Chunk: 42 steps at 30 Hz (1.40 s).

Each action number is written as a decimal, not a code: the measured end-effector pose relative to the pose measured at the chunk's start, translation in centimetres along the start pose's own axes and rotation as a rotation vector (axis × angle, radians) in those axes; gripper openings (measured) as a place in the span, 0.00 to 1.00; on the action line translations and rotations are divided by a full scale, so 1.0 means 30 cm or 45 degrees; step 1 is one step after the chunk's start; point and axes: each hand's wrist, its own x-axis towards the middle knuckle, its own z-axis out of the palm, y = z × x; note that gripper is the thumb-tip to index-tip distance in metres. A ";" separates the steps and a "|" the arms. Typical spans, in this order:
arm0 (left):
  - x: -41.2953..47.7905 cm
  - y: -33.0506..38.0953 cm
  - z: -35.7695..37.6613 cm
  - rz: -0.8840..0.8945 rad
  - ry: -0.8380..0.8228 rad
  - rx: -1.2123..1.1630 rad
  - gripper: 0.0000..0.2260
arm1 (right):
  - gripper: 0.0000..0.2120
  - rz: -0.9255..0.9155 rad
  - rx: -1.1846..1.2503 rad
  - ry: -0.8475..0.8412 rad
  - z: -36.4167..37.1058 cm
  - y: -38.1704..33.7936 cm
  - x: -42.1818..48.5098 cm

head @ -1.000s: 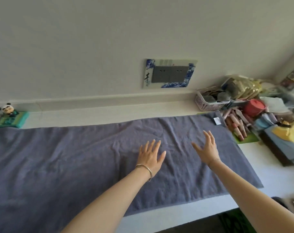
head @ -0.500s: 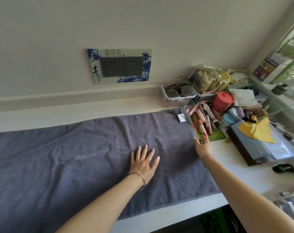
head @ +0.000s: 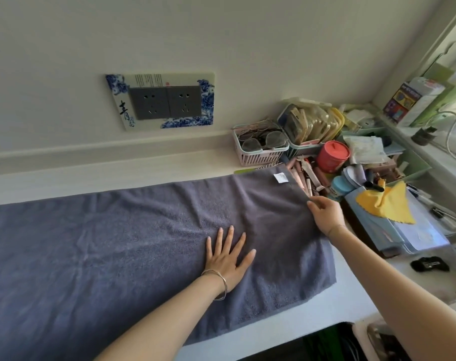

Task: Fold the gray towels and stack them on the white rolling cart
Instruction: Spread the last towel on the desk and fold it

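Gray towel [head: 133,246] spread flat along the worktop [head: 333,308]. Left hand [head: 228,259] pressed flat, fingers splayed; right hand [head: 325,212] pinching the towel's right edge.

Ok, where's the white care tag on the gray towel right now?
In the head view, the white care tag sits at the far right corner of the gray towel, just beyond the right hand and beside the pile of pink tubes.
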 end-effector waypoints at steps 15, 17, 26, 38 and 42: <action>-0.136 -0.236 -0.167 -0.484 0.748 -1.746 0.24 | 0.14 -0.332 0.286 -1.025 0.379 -0.479 -0.308; -0.186 -0.328 -0.179 -0.579 0.778 -1.712 0.24 | 0.12 -0.215 0.247 -1.212 0.429 -0.474 -0.326; -0.300 -0.436 -0.131 -0.626 0.553 -1.411 0.22 | 0.22 -0.609 -0.956 -1.122 0.390 -0.297 -0.315; -0.347 -0.414 -0.138 -0.539 0.414 -1.271 0.25 | 0.16 -0.601 -0.840 -1.066 0.400 -0.298 -0.406; -0.369 -0.422 -0.167 -0.664 0.304 -1.427 0.39 | 0.07 -0.244 -0.225 -1.747 0.380 -0.407 -0.508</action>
